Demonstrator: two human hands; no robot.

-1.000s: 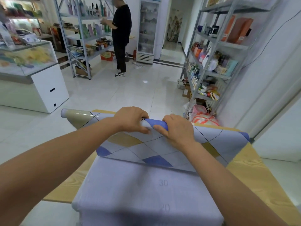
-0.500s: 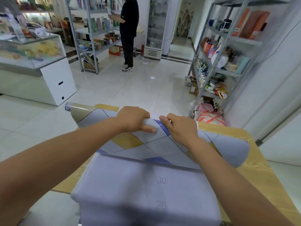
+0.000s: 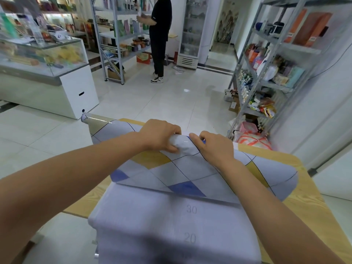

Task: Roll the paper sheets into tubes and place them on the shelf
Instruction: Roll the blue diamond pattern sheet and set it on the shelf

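Paper sheet (image 3: pixel 177 168) on table (image 3: pixel 297 199)

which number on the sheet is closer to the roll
The 30, just under the roll's edge; the 20 is printed farther down, toward the camera.

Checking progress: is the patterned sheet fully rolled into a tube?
No, the left hand and right hand grip the sheet's rolled edge; much lies unrolled.

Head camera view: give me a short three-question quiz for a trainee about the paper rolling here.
1. True or false: the left hand and right hand both grip the rolled edge of the patterned sheet.
2. The sheet lies on: A) a wooden table; B) the floor; C) a shelf.
3. Fill in: the sheet's plain side shows the numbers 30 and ___.
Key: 1 true; 2 A; 3 20.
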